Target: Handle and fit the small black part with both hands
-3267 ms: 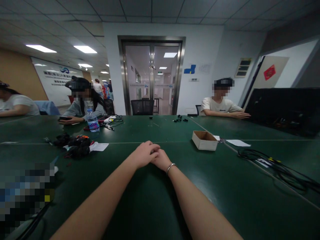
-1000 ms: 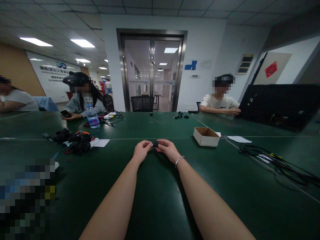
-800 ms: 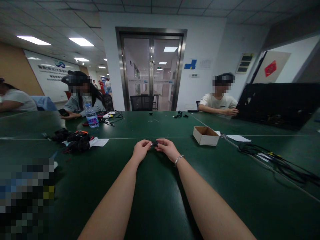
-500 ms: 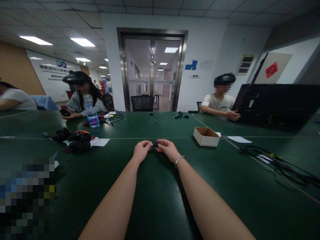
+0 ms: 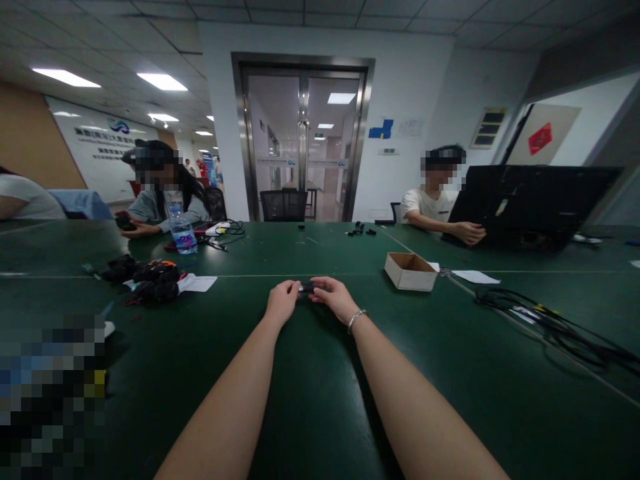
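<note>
My left hand (image 5: 283,301) and my right hand (image 5: 336,299) meet over the dark green table (image 5: 315,387), a little below the middle of the view. Between their fingertips is a small black piece with a shiny metal end (image 5: 306,289), too small to name more exactly. The left fingers pinch its metal end, while the right thumb and fingers close on the dark end. The fingertips partly cover it. A bracelet circles my right wrist.
An open-topped white box (image 5: 410,273) stands to the right, with black cables (image 5: 555,327) beyond it. On the left are a black bundle (image 5: 145,277) and a water bottle (image 5: 183,233). Small black pieces (image 5: 360,230) lie at the far side. A co-worker grips a large black panel (image 5: 525,207).
A bit more of the shiny metal end shows between my fingertips. My hands have hardly moved. The co-worker's black panel has turned and shifted left.
</note>
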The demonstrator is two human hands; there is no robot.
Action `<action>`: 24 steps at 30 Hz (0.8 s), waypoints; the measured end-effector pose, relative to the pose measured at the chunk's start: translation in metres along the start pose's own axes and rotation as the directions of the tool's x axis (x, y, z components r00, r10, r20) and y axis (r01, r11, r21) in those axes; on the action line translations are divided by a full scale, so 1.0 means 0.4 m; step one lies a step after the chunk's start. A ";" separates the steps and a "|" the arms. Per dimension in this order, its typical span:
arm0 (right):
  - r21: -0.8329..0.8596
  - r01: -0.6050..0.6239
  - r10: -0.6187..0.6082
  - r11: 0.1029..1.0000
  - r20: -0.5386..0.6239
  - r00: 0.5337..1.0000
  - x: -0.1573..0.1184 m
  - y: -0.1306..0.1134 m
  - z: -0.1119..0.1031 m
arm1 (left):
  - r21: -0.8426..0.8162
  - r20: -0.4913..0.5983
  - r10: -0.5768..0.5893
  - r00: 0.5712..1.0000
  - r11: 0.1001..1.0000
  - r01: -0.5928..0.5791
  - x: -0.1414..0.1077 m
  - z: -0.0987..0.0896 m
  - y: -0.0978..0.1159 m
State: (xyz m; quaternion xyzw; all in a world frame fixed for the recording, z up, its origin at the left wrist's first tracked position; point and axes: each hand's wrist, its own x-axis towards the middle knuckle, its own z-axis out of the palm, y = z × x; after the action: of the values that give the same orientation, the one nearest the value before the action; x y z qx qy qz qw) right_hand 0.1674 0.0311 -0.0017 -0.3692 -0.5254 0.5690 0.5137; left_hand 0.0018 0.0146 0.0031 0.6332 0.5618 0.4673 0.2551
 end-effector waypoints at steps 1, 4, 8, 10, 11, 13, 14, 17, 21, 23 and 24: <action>-0.005 0.000 0.000 1.000 0.005 1.000 0.000 0.000 0.000 | 0.015 -0.001 0.003 1.000 1.000 -0.003 0.000 0.000 0.001; -0.011 0.000 0.000 1.000 0.006 1.000 0.001 0.000 0.000 | 0.020 0.002 0.003 1.000 1.000 -0.003 0.002 0.003 -0.003; 0.007 -0.002 0.002 1.000 -0.014 1.000 0.003 0.002 -0.002 | -0.070 0.012 0.003 1.000 0.998 -0.002 0.008 0.010 -0.014; 0.015 -0.005 0.005 1.000 -0.014 1.000 0.005 0.004 -0.003 | -0.123 0.017 0.016 1.000 0.992 -0.014 0.010 0.012 -0.018; 0.020 -0.005 0.005 1.000 -0.013 1.000 0.006 0.005 -0.004 | -0.148 0.015 0.027 1.000 0.989 -0.025 0.011 0.012 -0.018; 0.033 -0.005 0.005 0.999 -0.016 1.000 0.007 0.006 -0.004 | -0.192 0.005 0.057 0.998 0.980 -0.055 0.010 0.012 -0.016; 0.039 -0.007 0.008 0.999 -0.021 1.000 0.008 0.006 -0.004 | -0.210 0.003 0.072 0.997 0.975 -0.070 0.009 0.011 -0.013; 0.047 -0.026 0.028 0.999 -0.045 0.999 0.006 0.001 0.000 | -0.266 0.007 0.099 0.995 0.959 -0.093 0.006 0.009 -0.007; 0.027 -0.046 0.047 0.999 -0.061 0.997 -0.001 -0.012 0.007 | -0.375 0.002 0.111 0.994 0.921 -0.102 0.008 0.009 -0.003; 0.023 -0.042 0.044 0.999 -0.053 0.998 -0.006 -0.017 0.008 | -0.407 0.000 0.099 0.995 0.909 -0.090 0.009 0.010 -0.002; 0.027 -0.040 0.041 0.999 -0.044 0.998 -0.008 -0.019 0.007 | -0.416 -0.001 0.090 0.996 0.906 -0.082 0.010 0.010 -0.002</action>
State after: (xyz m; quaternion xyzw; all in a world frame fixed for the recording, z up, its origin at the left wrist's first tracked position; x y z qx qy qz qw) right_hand 0.1669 0.0269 0.0060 -0.3857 -0.4988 0.5779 0.5182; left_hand 0.0047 0.0193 0.0020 0.5928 0.4187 0.5811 0.3683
